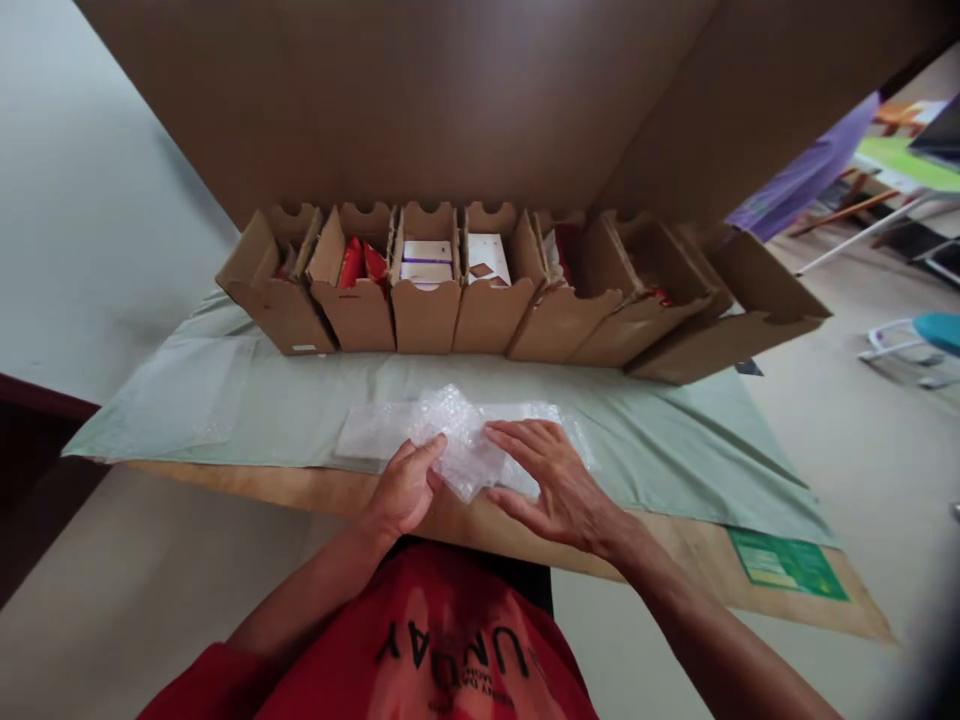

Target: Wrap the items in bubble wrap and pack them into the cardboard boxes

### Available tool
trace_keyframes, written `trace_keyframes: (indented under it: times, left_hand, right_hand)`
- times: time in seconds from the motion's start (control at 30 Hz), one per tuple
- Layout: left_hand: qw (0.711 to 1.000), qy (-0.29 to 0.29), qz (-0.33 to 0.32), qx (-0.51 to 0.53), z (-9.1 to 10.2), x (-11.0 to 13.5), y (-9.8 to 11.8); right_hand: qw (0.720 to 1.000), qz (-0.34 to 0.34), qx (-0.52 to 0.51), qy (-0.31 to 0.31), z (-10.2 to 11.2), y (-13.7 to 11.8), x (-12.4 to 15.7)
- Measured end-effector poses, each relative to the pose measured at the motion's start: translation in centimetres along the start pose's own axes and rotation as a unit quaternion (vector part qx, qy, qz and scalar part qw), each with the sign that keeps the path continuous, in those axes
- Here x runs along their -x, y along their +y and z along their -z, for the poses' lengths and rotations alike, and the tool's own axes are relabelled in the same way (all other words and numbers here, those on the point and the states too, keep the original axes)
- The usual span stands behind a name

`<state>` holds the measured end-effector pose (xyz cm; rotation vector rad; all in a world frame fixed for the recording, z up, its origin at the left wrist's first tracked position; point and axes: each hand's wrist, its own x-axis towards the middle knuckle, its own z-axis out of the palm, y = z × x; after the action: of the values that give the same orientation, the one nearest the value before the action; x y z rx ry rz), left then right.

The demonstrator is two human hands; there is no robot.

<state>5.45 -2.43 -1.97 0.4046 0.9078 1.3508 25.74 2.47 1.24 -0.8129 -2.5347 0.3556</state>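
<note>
A clear bubble wrap bag (pixel 459 440) is pinched between the thumb and fingers of my left hand (pixel 411 482), close to the table's front edge. At the right side of that bag, my right hand (pixel 551 478) has its fingers stretched out and the thumb held apart. Its fingertips are near the wrap; whether they touch it I cannot tell. Under and behind both hands lies more clear wrap (pixel 367 428), spread flat on the pale green cloth (pixel 645 450). What the bag holds, if anything, does not show clearly.
Several cardboard bins (pixel 424 325) stand in a row at the back, with red packets (pixel 352 264) and white boxes (pixel 487 258) inside some. A tall cardboard panel (pixel 450 110) rises behind them. Clear plastic sheets (pixel 195 390) lie at left, and a green label (pixel 787 562) at front right.
</note>
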Motion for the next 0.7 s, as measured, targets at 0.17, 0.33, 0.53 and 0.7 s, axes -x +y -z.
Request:
trace_keyframes:
  times: [0.17, 0.33, 0.53, 0.7]
  left_hand:
    - [0.996, -0.024, 0.002, -0.083, -0.7, 0.7, -2.0]
    - [0.991, -0.059, 0.014, -0.117, -0.1, 0.6, -0.6]
    - [0.977, -0.037, 0.005, -0.21, 2.1, -0.6, 2.6]
    - [0.888, 0.022, -0.08, -0.452, 3.5, -3.7, 4.0]
  right_hand:
    - [0.967, -0.184, -0.17, 0.051, -1.8, 0.3, 2.9]
    - [0.869, -0.33, -0.327, 0.17, -2.1, 1.2, 2.6]
    - [0.753, -0.397, -0.47, 0.234, -2.0, 3.4, 2.1]
    - [0.837, -0.398, -0.28, 0.249, -1.9, 4.9, 3.2]
